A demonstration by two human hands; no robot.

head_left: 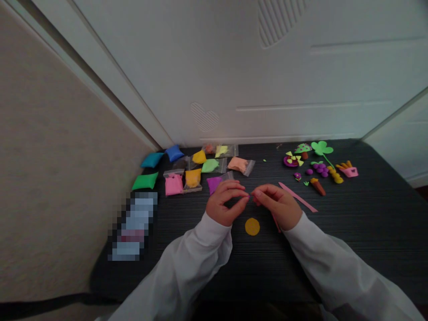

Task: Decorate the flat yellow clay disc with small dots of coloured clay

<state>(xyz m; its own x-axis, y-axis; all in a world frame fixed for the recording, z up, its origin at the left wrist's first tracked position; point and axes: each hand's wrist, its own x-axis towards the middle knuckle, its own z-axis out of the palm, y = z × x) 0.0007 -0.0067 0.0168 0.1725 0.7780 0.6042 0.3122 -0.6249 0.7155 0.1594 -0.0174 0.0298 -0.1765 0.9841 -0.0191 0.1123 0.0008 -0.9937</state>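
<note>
Both my hands meet over the dark table (pixel 368 232), fingertips pinched together. My left hand (pixel 225 200) and my right hand (pixel 279 205) pinch a tiny piece between them, too small to name. A thin pink stick pokes out under my right hand. A flat orange clay disc (pixel 252 226) lies on the table just below my hands. A pink clay tool (pixel 297 197) lies to the right of my right hand.
Several bags of coloured clay (pixel 192 171) lie at the back left. Small finished clay figures (pixel 317 165) sit at the back right. A blurred flat object (pixel 133 225) lies at the left edge. A white door stands behind the table.
</note>
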